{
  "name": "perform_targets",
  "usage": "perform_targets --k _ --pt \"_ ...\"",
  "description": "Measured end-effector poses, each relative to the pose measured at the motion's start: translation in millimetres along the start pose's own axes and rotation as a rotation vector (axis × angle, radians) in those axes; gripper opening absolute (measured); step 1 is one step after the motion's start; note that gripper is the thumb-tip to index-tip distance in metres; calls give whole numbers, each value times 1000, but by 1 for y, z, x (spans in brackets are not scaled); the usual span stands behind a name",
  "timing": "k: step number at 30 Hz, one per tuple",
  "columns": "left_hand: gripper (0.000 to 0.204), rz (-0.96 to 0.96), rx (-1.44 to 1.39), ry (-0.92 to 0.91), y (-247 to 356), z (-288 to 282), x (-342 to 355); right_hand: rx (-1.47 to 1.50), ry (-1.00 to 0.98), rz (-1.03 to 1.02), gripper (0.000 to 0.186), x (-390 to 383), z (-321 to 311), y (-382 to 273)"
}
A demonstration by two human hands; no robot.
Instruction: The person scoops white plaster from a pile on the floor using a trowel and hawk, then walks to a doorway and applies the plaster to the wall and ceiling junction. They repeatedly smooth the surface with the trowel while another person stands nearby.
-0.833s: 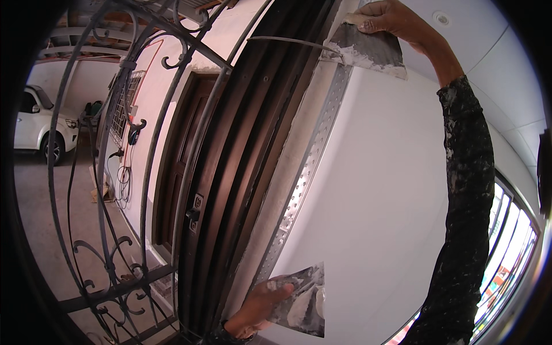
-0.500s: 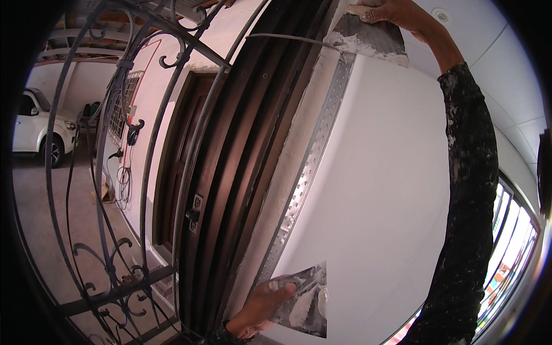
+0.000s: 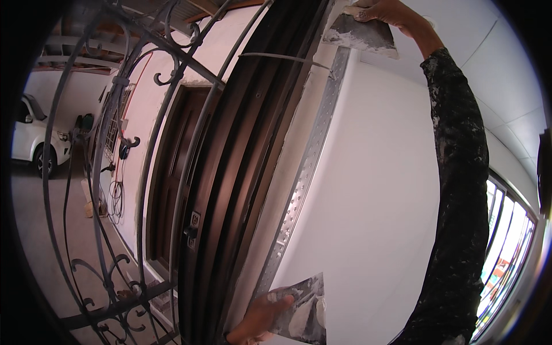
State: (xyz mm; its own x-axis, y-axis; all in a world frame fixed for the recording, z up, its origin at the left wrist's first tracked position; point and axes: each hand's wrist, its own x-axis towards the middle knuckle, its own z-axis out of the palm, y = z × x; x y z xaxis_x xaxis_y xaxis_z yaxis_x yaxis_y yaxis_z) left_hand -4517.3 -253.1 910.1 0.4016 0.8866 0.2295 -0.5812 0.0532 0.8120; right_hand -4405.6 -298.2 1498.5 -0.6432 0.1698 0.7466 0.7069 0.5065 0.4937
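High up, my right hand (image 3: 379,11) is closed round a wide putty knife; its flat blade (image 3: 362,34) is smeared with white filler and lies at the top of a perforated metal corner bead (image 3: 296,198). The bead runs down the edge of a white wall beside a dark door frame. Low in the head view, my left hand (image 3: 264,315) grips a second putty knife, thumb on its face. A dab of pale filler sits on that blade (image 3: 302,313). Handles are mostly hidden by my fingers.
A thin rod or wire (image 3: 276,56) crosses the dark ribbed frame (image 3: 230,172) near the top. To the left stands a scrolled iron grille (image 3: 146,172), with a wooden door (image 3: 175,178) and a white car (image 3: 37,135) beyond. A barred window (image 3: 506,241) is at right.
My right hand and its putty knife have risen along the wall edge, above the thin rod. The view has tilted up slightly. My left hand keeps its hold low down.
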Motion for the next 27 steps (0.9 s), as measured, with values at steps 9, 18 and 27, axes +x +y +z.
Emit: perform_targets --k 9,18,27 --pt "32 211 -157 -117 -36 -26 20 151 217 -8 30 8 -14 37" --pt "38 200 -33 -84 -31 -26 15 273 505 172 63 -62 -18 20" --pt "50 -139 -231 -5 -3 21 5 885 -129 419 51 -284 73 -37"
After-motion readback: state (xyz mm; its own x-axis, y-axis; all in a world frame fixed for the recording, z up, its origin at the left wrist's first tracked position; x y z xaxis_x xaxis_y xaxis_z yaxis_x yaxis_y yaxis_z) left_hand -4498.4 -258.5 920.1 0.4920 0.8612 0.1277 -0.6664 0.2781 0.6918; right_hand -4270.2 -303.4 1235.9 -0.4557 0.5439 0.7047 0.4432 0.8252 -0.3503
